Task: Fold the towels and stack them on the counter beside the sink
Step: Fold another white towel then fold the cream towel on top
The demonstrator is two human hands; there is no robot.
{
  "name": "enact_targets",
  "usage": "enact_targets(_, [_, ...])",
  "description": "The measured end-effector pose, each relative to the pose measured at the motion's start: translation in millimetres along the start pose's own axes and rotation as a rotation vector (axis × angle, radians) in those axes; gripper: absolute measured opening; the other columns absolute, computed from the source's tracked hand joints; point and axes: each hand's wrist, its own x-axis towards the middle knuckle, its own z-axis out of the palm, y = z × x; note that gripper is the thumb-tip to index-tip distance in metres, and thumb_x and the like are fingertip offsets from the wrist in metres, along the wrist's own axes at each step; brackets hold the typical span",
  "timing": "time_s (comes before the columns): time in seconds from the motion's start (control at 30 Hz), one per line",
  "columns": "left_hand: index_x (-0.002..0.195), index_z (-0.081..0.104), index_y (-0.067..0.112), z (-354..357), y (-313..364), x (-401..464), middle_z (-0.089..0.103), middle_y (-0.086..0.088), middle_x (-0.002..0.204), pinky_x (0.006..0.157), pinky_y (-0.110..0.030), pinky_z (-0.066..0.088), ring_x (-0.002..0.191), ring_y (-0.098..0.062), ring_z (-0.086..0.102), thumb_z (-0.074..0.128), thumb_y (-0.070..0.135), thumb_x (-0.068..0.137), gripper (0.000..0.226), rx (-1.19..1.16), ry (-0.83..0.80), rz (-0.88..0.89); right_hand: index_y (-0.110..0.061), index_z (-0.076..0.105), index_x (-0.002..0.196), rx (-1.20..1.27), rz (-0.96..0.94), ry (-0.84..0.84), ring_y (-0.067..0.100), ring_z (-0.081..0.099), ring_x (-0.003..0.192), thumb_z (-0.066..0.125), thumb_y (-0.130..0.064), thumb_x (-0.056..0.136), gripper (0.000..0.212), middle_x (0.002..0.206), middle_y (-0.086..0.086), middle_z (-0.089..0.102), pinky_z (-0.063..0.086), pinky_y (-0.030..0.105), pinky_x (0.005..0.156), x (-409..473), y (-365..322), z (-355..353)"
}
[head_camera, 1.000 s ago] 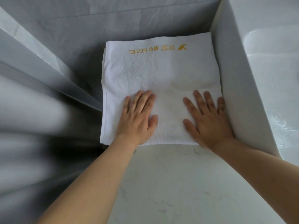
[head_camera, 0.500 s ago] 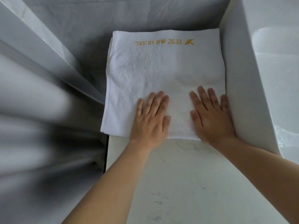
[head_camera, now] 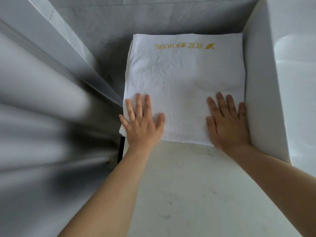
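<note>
1. At the far end of the bench (head_camera: 196, 185), in the head view, a folded white towel (head_camera: 179, 79) lies flat, its far edge against the grey back wall (head_camera: 153, 17).
2. Its right edge lies touching or just beside the tall white side of the sink (head_camera: 263, 91), which stands on the bench's right side.
3. Its left edge runs along the bench's left edge, and the near left corner hangs slightly past that edge.
4. Gold lettering (head_camera: 184, 46) runs along the far edge of the towel, upside down from this view, and includes the word HOTEL.
5. A shallow curved crease shows in the cloth toward the right, just beyond the right hand.
6. The left hand (head_camera: 142, 124) lies palm down on the towel's near left corner; its fingers (head_camera: 139, 103) are straight and slightly spread, the thumb out to the right, gripping nothing.
7. The right hand (head_camera: 227, 124) lies palm down on the near right corner, the little finger close to the sink's side; its fingers (head_camera: 220, 101) are straight and slightly spread, holding nothing.
8. Both hands' heels sit at the towel's near edge, and both bare forearms reach in from the bench's near edge.
9. The near part of the pale, marbled bench top lies between and under the forearms.
10. Left of the bench, pale grey shapes are too blurred to tell.
</note>
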Motion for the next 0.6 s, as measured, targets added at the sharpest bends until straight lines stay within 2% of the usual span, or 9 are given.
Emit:
enact_targets(0.23, [0.159, -0.012, 0.022, -9, 1, 0, -0.017, -0.003, 0.167, 0.117, -0.070, -0.003, 0.151, -0.036, -0.021, 0.008, 0.069, 0.091, 0.085, 0.033, -0.046, 0.043, -0.016, 0.022, 0.155, -0.062, -0.011, -0.074, 0.036, 0.016, 0.148, 0.017, -0.041, 0.096, 0.064, 0.162, 0.012, 0.017, 0.006, 0.060, 0.117, 0, -7, -7])
enact_targets(0.3, [0.157, -0.019, 0.023, -14, -2, 2, -0.025, -0.003, 0.165, 0.114, -0.070, -0.013, 0.149, -0.034, -0.028, 0.007, 0.074, 0.090, 0.088, 0.056, -0.102, 0.094, -0.010, 0.027, 0.153, -0.089, -0.003, -0.097, 0.038, 0.023, 0.146, 0.018, -0.040, 0.096, 0.065, 0.160, 0.016, 0.022, 0.013, 0.061, 0.117, -4, -10, -15])
enact_targets(0.37, [0.154, -0.025, 0.026, -23, -10, -3, -0.034, -0.002, 0.161, 0.111, -0.068, -0.020, 0.146, -0.029, -0.035, 0.012, 0.077, 0.089, 0.091, 0.090, -0.217, 0.235, -0.005, 0.035, 0.149, -0.093, -0.075, -0.113, 0.039, 0.032, 0.141, 0.024, -0.041, 0.095, 0.066, 0.156, 0.018, 0.031, 0.023, 0.061, 0.114, -11, -14, -26])
enact_targets(0.43, [0.156, -0.023, 0.026, -32, -21, -19, -0.034, -0.003, 0.161, 0.116, -0.066, -0.012, 0.147, -0.030, -0.034, 0.028, 0.071, 0.091, 0.094, 0.152, -0.304, 0.411, -0.008, 0.036, 0.148, -0.103, -0.236, -0.174, 0.036, 0.037, 0.138, 0.027, -0.053, 0.094, 0.071, 0.153, 0.015, 0.037, 0.031, 0.060, 0.109, -21, -18, -33])
enact_targets(0.5, [0.158, -0.014, 0.022, -35, -28, -33, -0.026, -0.007, 0.164, 0.120, -0.063, -0.001, 0.150, -0.035, -0.024, 0.043, 0.053, 0.091, 0.094, 0.215, -0.286, 0.514, -0.012, 0.034, 0.150, -0.169, -0.346, -0.258, 0.034, 0.036, 0.140, 0.027, -0.065, 0.089, 0.081, 0.155, 0.011, 0.034, 0.035, 0.059, 0.106, -33, -15, -34])
enact_targets(0.57, [0.160, -0.007, 0.018, -38, -28, -33, -0.016, -0.010, 0.166, 0.121, -0.060, 0.009, 0.153, -0.038, -0.011, 0.049, 0.035, 0.092, 0.089, 0.268, -0.221, 0.553, -0.014, 0.031, 0.152, -0.232, -0.340, -0.324, 0.032, 0.031, 0.143, 0.036, -0.064, 0.084, 0.085, 0.159, 0.010, 0.026, 0.035, 0.060, 0.106, -36, -10, -35])
enact_targets(0.6, [0.160, -0.005, 0.017, -41, -27, -30, -0.012, -0.011, 0.167, 0.121, -0.058, 0.014, 0.153, -0.039, -0.004, 0.049, 0.027, 0.092, 0.087, 0.290, -0.194, 0.565, -0.013, 0.033, 0.151, -0.239, -0.331, -0.331, 0.033, 0.033, 0.142, 0.047, -0.058, 0.081, 0.085, 0.159, 0.010, 0.027, 0.037, 0.059, 0.104, -36, -8, -36])
